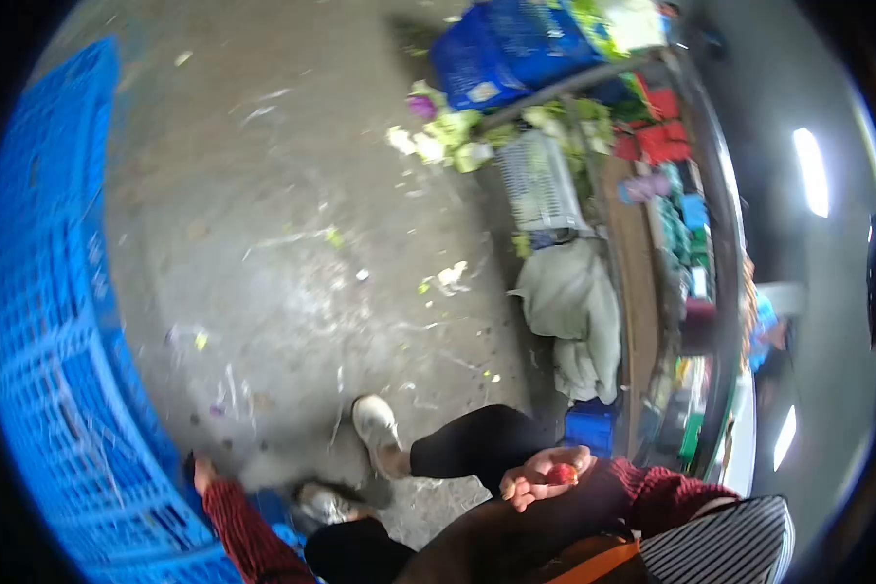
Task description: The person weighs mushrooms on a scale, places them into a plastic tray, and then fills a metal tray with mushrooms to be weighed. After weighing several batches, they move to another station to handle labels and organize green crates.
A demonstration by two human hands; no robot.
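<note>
My right hand is in front of my lap, palm up, with its fingers curled around a small, rounded red thing. Its kind is too blurred to tell. Low at the left, my left hand hangs beside the stacked blue plastic crates, its fingers closed at a narrow dark thing. Both arms wear dark red ribbed sleeves. My light shoes stand on the grey floor.
A metal-framed table runs along the right, holding red and green goods. Beneath it are a white basket and a pale sack. Blue bags stand at the far end near leaf scraps. Litter dots the concrete floor.
</note>
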